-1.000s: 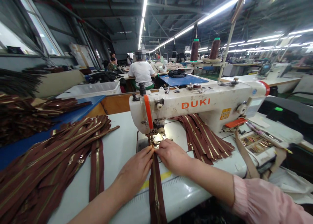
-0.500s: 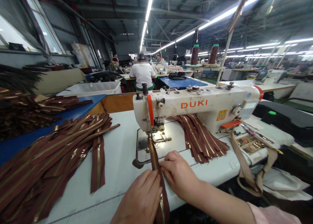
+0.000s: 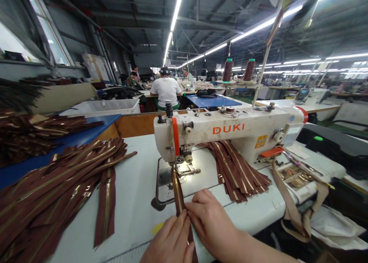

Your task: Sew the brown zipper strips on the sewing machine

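Observation:
A brown zipper (image 3: 178,196) with gold teeth runs from beneath the needle area of the white DUKI sewing machine (image 3: 198,131) down toward me. My left hand (image 3: 169,238) lies over its near part, fingers pressed together on the tape. From the other side, my right hand (image 3: 208,217) pinches the right edge of the same zipper, its fingertips touching those of my left. Between and under the hands, part of the tape is hidden. Under the machine's arm lies a fanned bundle of similar zippers (image 3: 235,171).
At left, a large heap of brown zippers (image 3: 57,190) covers the table's side. A parts tray (image 3: 296,177) and a hanging beige strap (image 3: 304,221) are at right. Behind the machine stand thread cones (image 3: 228,71), and a person in a white shirt (image 3: 166,90) sits facing away.
My hands have slid slightly down along the zipper relative to the machine, and the fingertips have come together. A yellow mark on the table now shows beside my left hand. The view has shifted slightly.

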{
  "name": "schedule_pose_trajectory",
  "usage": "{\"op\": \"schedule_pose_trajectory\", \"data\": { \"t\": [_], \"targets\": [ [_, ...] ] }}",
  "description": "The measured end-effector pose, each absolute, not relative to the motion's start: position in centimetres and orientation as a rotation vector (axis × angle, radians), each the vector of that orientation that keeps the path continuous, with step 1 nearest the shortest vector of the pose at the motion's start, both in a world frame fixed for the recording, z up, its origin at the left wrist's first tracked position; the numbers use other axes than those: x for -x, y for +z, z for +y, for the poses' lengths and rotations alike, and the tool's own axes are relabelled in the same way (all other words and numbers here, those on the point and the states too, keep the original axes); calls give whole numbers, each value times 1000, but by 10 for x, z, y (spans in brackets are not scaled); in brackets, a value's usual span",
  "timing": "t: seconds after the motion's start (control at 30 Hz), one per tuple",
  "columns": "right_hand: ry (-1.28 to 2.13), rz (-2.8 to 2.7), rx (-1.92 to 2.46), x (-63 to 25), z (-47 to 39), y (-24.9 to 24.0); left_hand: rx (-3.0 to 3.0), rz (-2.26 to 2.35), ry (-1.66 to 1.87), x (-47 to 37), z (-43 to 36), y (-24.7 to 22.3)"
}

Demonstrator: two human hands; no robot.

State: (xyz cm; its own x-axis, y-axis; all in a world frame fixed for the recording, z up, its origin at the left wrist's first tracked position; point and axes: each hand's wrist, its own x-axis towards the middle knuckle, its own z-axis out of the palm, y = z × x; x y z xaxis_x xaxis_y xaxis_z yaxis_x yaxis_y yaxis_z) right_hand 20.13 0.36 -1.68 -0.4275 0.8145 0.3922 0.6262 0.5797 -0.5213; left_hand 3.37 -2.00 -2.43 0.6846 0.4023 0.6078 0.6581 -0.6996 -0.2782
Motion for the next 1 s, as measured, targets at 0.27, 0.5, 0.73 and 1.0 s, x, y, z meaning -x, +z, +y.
{"op": "schedule_pose_trajectory", "data": {
  "t": [0.27,0.5,0.73,1.0],
  "targets": [
    [371,-2264,1092,-202,6,-15,2475,-836,-755,-32,-22,-22],
    [144,-2466,1063,-204,7,-12,2575,-805,-763,-26,-24,-10],
    [-34,-2588,1003,-201,7,-11,2669,-972,-721,-15,0,5],
    [42,-2630,990,-220,14,-1,2770,-956,-678,-15,15,5]
  ]
}}
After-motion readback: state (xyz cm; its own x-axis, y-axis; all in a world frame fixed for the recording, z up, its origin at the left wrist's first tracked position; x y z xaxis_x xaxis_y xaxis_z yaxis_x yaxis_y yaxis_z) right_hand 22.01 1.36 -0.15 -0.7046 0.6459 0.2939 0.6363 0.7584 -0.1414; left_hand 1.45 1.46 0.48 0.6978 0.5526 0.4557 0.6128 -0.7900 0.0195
